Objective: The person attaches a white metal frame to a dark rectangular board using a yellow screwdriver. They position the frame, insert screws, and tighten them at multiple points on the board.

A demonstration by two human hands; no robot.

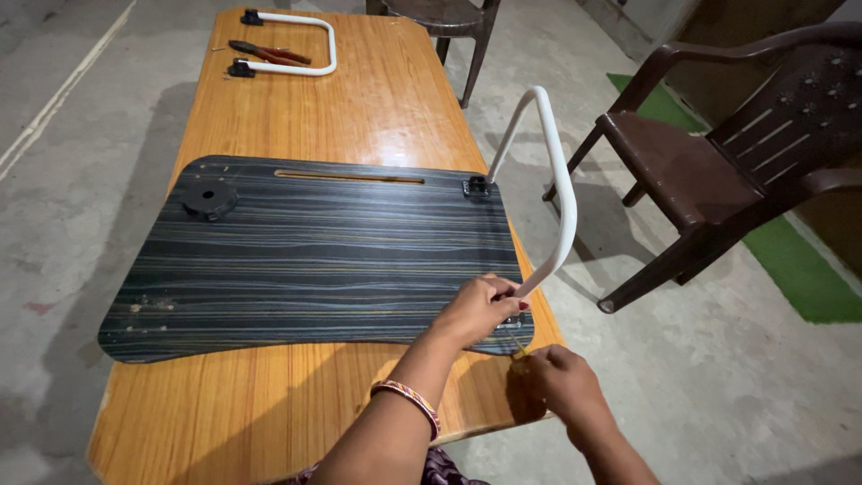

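White tube leg (549, 171) standing up at the right edge of the dark striped board (305, 256), on the wooden table (359, 99). Left hand (480, 310) closed around its lower end; right hand (557, 377) just beside, pinching a thin tool (515, 341). Second leg (292, 40) and pliers (268, 54) at the far end. Brown chair (727, 153) to the right.

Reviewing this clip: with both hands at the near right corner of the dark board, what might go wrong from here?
1. The white U-shaped leg stands up past the table's right edge, steadied only by the left hand; it might swing or fold if released.
2. The right hand works a thin tool at the corner bracket close to the left fingers; a slip could jab them.
3. The dark board lies loose, so pushing may shift it.
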